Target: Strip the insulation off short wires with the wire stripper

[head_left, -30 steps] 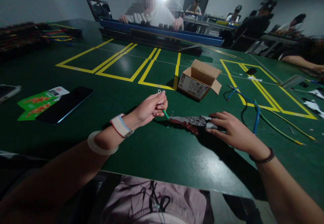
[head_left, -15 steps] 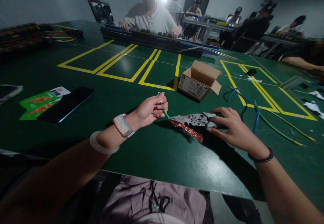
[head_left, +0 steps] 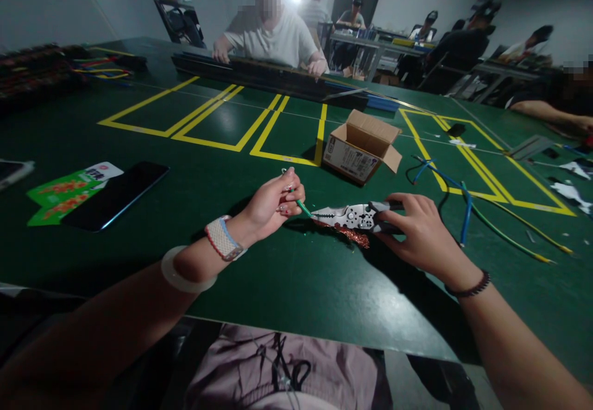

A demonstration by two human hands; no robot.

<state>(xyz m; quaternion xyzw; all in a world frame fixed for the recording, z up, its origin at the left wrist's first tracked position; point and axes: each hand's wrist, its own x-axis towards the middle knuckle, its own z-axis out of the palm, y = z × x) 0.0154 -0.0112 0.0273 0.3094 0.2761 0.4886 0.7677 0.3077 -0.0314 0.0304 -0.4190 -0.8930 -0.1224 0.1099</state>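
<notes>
Between the fingers of my left hand is a short green wire, its lower end slanting down to the right. My right hand is wrapped round the dark handles of the wire strippers, whose silver jaws point left. The jaw tip meets the end of the green wire; whether it bites into the insulation is too small to tell. Just below the tool, partly covered by it, lies a bundle of bare copper strands on the green table.
An open cardboard box stands behind the tool. Blue wire and green wire lie at right. A dark phone rests on green packets at left. Across the table sits a person behind long dark trunking.
My right hand and the wire strippers have turned slightly, and the jaws now cover more of the copper strands. The whole view has shifted a little. Small green bits show near the wire.
</notes>
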